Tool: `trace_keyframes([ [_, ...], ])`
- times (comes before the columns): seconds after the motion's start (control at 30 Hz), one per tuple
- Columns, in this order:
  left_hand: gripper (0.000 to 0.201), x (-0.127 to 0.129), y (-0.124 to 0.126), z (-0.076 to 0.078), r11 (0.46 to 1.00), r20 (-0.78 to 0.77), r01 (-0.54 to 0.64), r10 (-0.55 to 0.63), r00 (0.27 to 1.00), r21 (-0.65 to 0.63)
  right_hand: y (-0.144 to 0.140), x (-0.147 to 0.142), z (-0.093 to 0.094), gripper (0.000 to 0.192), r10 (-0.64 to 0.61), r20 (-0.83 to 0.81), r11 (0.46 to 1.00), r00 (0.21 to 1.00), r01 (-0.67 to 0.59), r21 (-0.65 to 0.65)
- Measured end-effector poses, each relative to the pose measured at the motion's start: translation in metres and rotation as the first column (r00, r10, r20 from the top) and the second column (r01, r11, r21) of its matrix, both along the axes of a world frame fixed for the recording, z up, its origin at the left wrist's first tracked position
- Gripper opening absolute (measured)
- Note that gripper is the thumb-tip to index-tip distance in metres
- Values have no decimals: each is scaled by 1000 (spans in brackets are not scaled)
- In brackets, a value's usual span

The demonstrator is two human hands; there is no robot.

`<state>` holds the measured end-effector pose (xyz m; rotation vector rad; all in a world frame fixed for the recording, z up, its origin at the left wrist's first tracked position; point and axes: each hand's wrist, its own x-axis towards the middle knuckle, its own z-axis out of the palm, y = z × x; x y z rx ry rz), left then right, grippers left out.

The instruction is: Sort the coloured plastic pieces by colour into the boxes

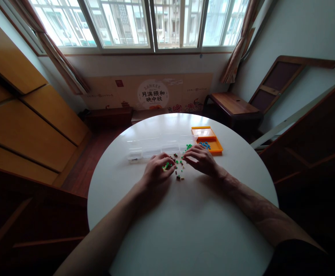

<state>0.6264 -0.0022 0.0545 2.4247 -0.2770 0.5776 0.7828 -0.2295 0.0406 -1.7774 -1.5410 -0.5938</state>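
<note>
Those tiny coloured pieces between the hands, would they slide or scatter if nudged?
Probably yes: the pieces look very small and lie loose on the smooth white table, so a push likely scatters them. They seem light. Picking one up probably needs a fingertip pinch, as the left hand seems to do.

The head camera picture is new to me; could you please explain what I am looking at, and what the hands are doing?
There is no machine here. A person wears a camera on the head, looking forward and down, so both forearms reach in from the bottom. They work at a round white table. The left hand is curled over some small green pieces; whether it grips them is hard to tell. The right hand rests fingers-down beside more scattered small pieces. Behind the hands lie a clear plastic compartment box and an orange tray holding blue pieces.
</note>
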Motion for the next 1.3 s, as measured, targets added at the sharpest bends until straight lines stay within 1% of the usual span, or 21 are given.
trace_keyframes([
  [0.07, 4, -2, 1, 0, 995, 5, -6, 6, 1000, 101, -1, 7, -5, 10, -147, -66, 988, 987, 150, 39],
  [0.17, 5, -2, 1, -1, 991, 1, 4, -4, 1000, 133, -4, 15, -11, 14, -347, -137, 934, 928, 356, 41],
  [0.23, 7, -1, 1, -1, 991, -10, 1, 1, 1000, 134, -5, 18, -13, 15, -418, -151, 905, 896, 425, 17],
  [0.3, 7, -1, 1, -2, 991, -23, -2, 5, 1000, 132, -4, 18, -13, 14, -433, -158, 899, 888, 438, -1],
  [0.4, 6, -1, 2, -3, 992, -30, 3, 1, 1000, 129, -3, 14, -12, 11, -400, -158, 916, 903, 401, -24],
  [0.6, 7, 1, 3, -7, 987, -38, 19, -13, 999, 159, 0, 5, -8, 8, -290, -140, 957, 947, 287, -42],
  [0.67, 8, 2, 2, -8, 986, -36, 22, -16, 999, 163, 0, 3, -6, 10, -232, -139, 973, 963, 228, -46],
  [0.77, 10, 2, 2, -9, 985, -36, 19, -13, 999, 170, 1, -1, -1, 9, -108, -112, 993, 988, 101, -64],
  [0.83, 11, 2, 1, -7, 984, -36, 17, -11, 999, 177, 1, -4, 1, 8, -26, -87, 996, 996, 19, -86],
  [0.9, 11, 1, 0, -5, 984, -36, 16, -10, 999, 180, 1, -5, 2, 8, 26, -68, 993, 997, -34, -112],
  [1.0, 10, 1, 0, -4, 983, -32, 13, -7, 999, 182, 1, -5, 1, 10, 40, -56, 990, 998, -47, -136],
  [1.13, 10, 2, -1, -7, 981, -21, 10, -6, 1000, 194, 1, -5, 1, 11, 36, -62, 989, 997, -45, -138],
  [1.23, 12, 2, -2, -8, 978, -18, 17, -13, 1000, 206, 1, -6, 3, 10, 61, -66, 986, 996, -71, -153],
  [1.3, 12, 3, -3, -8, 983, -14, 22, -20, 1000, 185, 1, -7, 4, 7, 88, -71, 983, 994, -98, -154],
])
